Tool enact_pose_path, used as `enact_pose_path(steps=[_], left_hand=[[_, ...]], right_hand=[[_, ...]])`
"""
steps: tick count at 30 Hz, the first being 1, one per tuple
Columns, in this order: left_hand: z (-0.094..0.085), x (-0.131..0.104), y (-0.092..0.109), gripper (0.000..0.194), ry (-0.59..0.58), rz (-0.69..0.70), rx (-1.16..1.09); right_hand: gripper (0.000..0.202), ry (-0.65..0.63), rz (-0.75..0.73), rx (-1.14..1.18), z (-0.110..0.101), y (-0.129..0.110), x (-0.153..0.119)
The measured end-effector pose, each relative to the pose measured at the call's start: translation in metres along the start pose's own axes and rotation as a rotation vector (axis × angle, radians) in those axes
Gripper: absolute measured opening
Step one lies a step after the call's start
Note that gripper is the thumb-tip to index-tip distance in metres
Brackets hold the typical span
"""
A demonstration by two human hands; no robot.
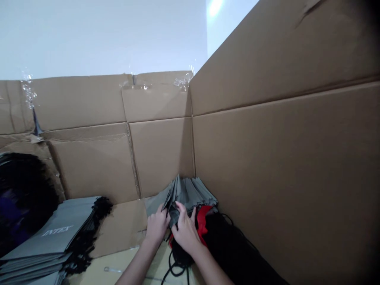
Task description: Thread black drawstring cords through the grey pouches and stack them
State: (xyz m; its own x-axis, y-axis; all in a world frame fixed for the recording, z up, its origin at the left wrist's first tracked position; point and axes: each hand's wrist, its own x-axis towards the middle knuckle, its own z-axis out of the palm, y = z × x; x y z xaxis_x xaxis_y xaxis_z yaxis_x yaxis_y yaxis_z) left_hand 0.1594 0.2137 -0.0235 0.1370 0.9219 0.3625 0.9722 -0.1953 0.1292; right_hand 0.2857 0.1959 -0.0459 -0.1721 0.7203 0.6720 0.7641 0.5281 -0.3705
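Note:
Both hands are at a bunch of grey fabric pieces standing fanned out in the cardboard corner. My left hand has its fingers closed on the near edge of the grey fabric. Just to its right, my right hand pinches a darker fold of the same fabric between thumb and fingers. A red cloth strip lies right beside my right hand, over a black bundle with loose black cords.
At the left lies a stack of grey bags marked INTEX, with black cord ends. A dark heap with some purple sits behind it. Tall cardboard walls stand behind and right. A small metal-looking piece lies in front.

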Motion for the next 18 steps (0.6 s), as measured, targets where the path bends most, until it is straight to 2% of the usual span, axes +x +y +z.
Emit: enact_pose_path(steps=[2, 4, 7, 9, 12, 15, 16, 18], left_hand=[[-0.008, -0.001, -0.001, 0.027, 0.014, -0.014, -0.01], [-0.021, -0.004, -0.006, 0.026, 0.042, -0.033, -0.026], [-0.051, -0.014, -0.019, 0.028, 0.095, -0.078, -0.041], [-0.075, -0.026, -0.028, 0.031, 0.15, -0.111, -0.049], [-0.113, -0.051, -0.039, 0.029, 0.297, -0.095, -0.152], [-0.141, -0.089, -0.045, 0.028, 0.383, -0.07, -0.386], [-0.146, -0.104, -0.047, 0.028, 0.398, -0.069, -0.459], [-0.15, -0.139, -0.05, 0.027, 0.416, -0.088, -0.567]], right_hand=[[0.066, 0.071, -0.017, -0.011, 0.001, 0.003, 0.001], [0.056, 0.222, 0.003, -0.02, 0.0, 0.005, 0.005], [0.047, 0.474, 0.052, 0.062, -0.009, 0.003, 0.016], [0.053, 0.521, 0.064, 0.203, -0.017, -0.004, 0.025], [0.072, 0.389, 0.098, 0.481, -0.027, -0.02, 0.036], [0.088, 0.195, 0.12, 0.788, -0.039, -0.036, 0.04], [0.087, 0.087, 0.098, 0.899, -0.044, -0.041, 0.04], [0.076, -0.238, 0.019, 1.09, -0.056, -0.049, 0.038]])
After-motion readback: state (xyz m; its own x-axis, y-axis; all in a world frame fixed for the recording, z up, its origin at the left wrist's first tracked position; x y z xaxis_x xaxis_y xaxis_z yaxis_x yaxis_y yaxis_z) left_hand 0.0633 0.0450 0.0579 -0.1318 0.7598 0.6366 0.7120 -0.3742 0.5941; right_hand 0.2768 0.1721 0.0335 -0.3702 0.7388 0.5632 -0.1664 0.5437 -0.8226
